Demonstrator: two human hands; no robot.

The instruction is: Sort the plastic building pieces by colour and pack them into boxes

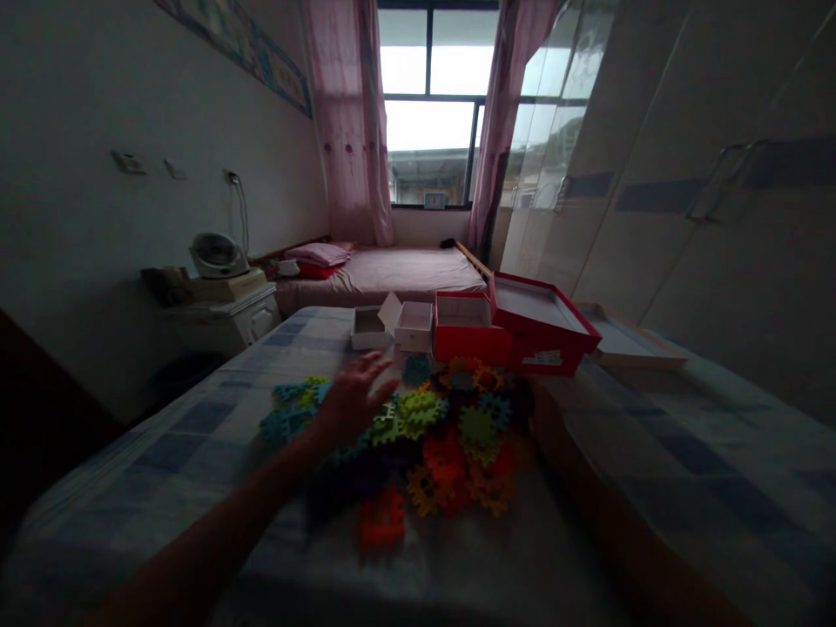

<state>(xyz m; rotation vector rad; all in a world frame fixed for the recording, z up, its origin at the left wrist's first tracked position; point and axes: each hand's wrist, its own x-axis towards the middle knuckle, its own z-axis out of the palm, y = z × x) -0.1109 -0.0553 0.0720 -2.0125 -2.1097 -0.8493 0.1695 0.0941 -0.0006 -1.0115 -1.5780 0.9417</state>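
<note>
A heap of plastic toy gears and toothed pieces is spread over the checked cloth [215, 470] in front of me. My left hand [358, 396] is above the left part of the heap, fingers apart, with nothing visible in it. Near it are a yellow-green gear [421, 412] and blue toothed pieces [284, 424]. My right hand [539, 405] is at the heap's right edge, dark and blurred, its fingers hard to make out. A green gear [479, 428] and an orange gear [491, 489] are close to it. A red-orange piece [381, 520] lies nearest me.
Behind the heap stand two small white boxes [414, 338], a red box [471, 346] and a larger red box [547, 350] with a tilted tray-like top. A shallow pale lid [643, 355] lies farther right. Beyond are a bed [411, 268] and a cabinet with a fan [219, 252].
</note>
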